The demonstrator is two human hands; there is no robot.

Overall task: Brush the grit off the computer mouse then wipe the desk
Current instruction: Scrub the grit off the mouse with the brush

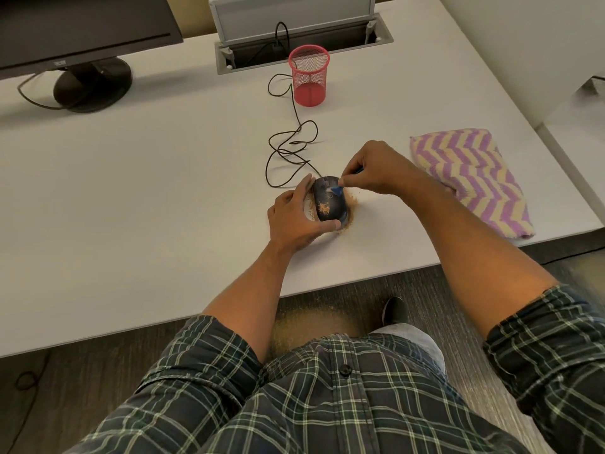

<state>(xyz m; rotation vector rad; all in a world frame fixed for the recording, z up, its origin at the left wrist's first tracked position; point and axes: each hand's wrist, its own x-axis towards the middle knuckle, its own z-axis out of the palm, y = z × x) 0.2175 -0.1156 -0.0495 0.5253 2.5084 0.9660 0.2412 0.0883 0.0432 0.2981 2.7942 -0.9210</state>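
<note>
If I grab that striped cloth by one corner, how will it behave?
The striped cloth is folded and looks like soft towelling, so it would probably unfold and hang limp. It likely weighs little for its bulk. Lying near the desk edge, a push might send it off.

A single wide-angle view looks from the person's head, forward and steeply down over the chest and forearms. It sits close above the near edge of the white counter [163, 198]. The monitor [82, 24] lies at the frame's far left top.

Dark wood-grain floor [458, 309] lies under the furniture, a monitor [82, 24] standing far left.
</note>
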